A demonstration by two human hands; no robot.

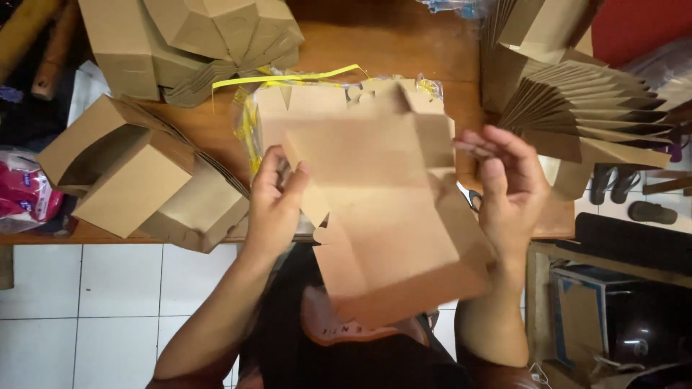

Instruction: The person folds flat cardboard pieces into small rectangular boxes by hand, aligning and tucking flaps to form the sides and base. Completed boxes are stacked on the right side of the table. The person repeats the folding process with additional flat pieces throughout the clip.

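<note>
Head view: flat cardboard blank [382, 216] gripped between left hand [274, 205] and right hand [508, 191] fingers.

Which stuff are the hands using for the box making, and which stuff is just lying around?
In use: flat brown cardboard sheet, held by left hand and right hand; stack of flat sheets; folded boxes.
Lying about: pink packet, sandals.

A wooden table [404, 43] over white floor tiles [108, 288] carries folded brown boxes [137, 173] at left, more boxes [187, 36] at the top, fanned flat blanks [584, 108] at right and a plastic-wrapped stack [324, 108] with a yellow strap [288, 78] in the middle.
</note>
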